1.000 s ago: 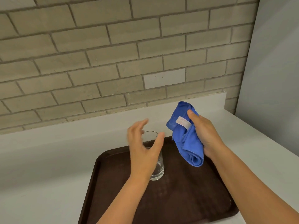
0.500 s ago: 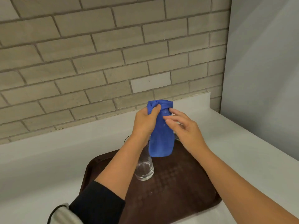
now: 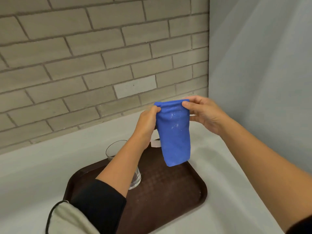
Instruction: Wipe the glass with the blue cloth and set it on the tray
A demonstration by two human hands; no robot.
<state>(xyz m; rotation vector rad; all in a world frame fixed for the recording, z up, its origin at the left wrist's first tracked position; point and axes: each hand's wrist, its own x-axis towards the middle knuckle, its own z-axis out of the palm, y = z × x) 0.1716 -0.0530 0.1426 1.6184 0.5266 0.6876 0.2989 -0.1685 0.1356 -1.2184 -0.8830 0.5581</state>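
Standing at a white counter (image 3: 33, 174) in a corner: painted brick wall (image 3: 84, 56) behind, plain grey wall (image 3: 261, 65) on the right. Dark brown tray (image 3: 177, 191) sits flat on the counter, long side running left-right. Blue cloth (image 3: 174, 132) is up in the air above the tray's far edge, hanging down from its top edge, white label (image 3: 155, 143) peeking out behind its left side. My left hand (image 3: 146, 122) pinches the cloth's upper left corner, my right hand (image 3: 204, 114) pinches the upper right corner, thumb on the near face, so both are clamped on fabric with the top edge pulled between them. Glass (image 3: 116, 149) stands upright on the left part of the tray, nothing touching it; my left forearm crosses in front and hides its middle, rim and base visible. Vs 0.5 s ago: cloth's top edge is spread wider, right hand has gone from loose fingers at the cloth to a proper pinch on the corner, left hand has kept its hold, glass hasn't shifted on the tray. View has swung a bit, tray looks lower in frame.
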